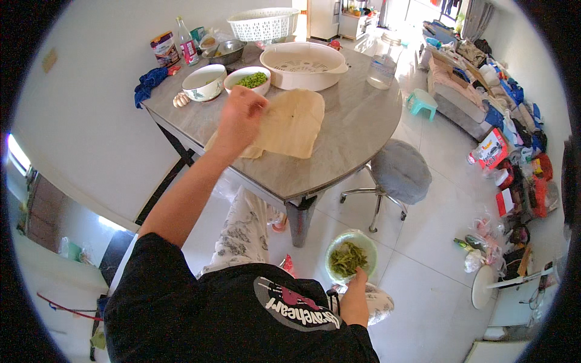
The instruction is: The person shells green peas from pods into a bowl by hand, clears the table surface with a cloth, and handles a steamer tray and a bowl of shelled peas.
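Note:
My left hand (243, 113) is over the near side of the table, its fingers curled and partly blurred; whether something small is in them is unclear. Under and beside it lies a thin beige sheet (292, 125), perhaps cloth, with a small dark speck. Just beyond the hand, a white bowl (231, 80) contains chopped green pieces (252, 80), perhaps beans. Low on the right, my right hand (355, 285) grips the near rim of a pale green bin (330, 263) lined with clear plastic. Green pods or leaves (347, 258) fill its middle.
On the grey table (349, 118) stand a patterned bowl (205, 84), a cream basin with a strainer (299, 81), a glass jar (382, 68), a bottle (187, 43) and garlic (181, 99). A wheeled stool (401, 172) is beside the table. Bags and boxes line the right wall.

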Motion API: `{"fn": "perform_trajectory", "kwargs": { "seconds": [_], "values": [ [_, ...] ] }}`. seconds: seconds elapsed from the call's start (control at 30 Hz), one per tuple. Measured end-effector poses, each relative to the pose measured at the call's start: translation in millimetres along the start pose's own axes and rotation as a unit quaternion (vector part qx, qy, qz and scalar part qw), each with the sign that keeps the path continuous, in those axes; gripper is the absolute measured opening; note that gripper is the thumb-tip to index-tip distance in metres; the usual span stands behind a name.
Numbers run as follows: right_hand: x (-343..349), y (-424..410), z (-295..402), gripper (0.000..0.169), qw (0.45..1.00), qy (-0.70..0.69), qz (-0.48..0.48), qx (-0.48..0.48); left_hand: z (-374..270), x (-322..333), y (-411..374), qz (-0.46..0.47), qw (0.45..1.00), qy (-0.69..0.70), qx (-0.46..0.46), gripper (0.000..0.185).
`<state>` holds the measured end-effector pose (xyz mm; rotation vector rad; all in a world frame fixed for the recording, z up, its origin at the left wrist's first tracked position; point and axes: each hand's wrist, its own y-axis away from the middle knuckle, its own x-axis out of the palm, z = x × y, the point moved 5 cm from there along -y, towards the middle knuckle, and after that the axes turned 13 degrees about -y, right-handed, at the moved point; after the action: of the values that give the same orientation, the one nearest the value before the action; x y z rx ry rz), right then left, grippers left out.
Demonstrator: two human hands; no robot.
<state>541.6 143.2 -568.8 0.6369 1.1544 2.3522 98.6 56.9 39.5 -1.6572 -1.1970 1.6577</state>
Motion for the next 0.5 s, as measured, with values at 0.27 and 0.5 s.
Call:
{"fn": "perform_trajectory", "kwargs": {
  "seconds": [0.27,0.5],
  "values": [
    [27,81,46,0.049,0.964,0.203,0.013,-0.173,-51,40,62,0.267,0.938,-0.067,0.211,0.020],
    [-7,41,71,0.043,0.930,0.304,0.079,-0.190,-44,64,65,0.230,0.947,-0.030,0.222,0.024]
  ]
}}
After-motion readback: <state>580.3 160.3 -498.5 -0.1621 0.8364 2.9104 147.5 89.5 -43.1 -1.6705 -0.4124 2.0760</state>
